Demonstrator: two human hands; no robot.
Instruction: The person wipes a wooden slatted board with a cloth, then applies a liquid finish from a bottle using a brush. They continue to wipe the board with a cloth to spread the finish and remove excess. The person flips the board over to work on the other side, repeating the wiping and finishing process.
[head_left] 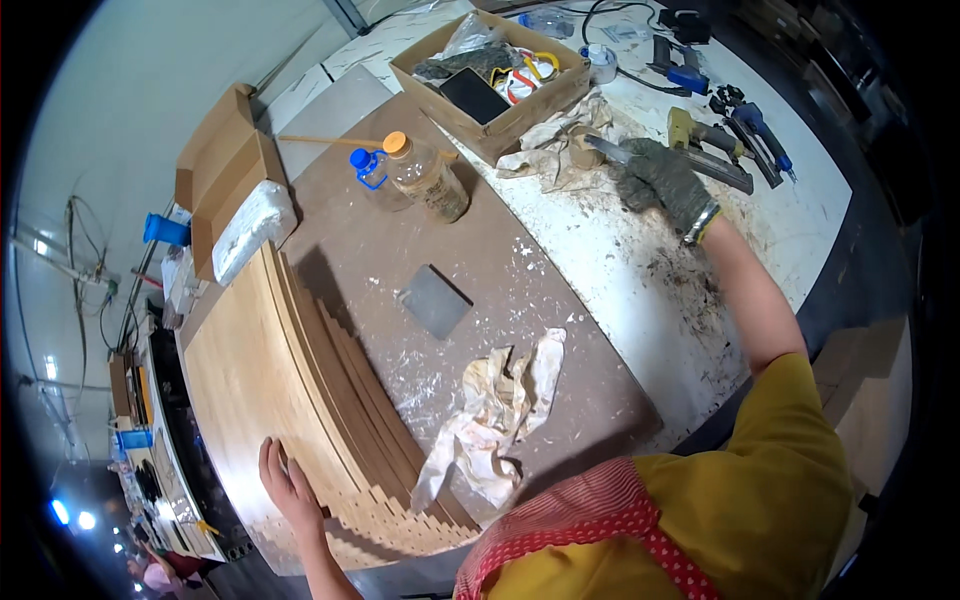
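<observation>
Stacked wooden boards (262, 365) occupy the worktop's (575, 345) left side. The bare left hand (288, 492), fingers extended and loosely spread, rests on the top board near its lower end. The gloved right hand (668, 185) grips a flat tool (609, 150) above a soiled cloth (540, 160), beside a nail gun (712, 168).

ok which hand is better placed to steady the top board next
Probably the left hand: it's at the top board, while the gloved right hand holds a flat blade near the nail gun.
</observation>
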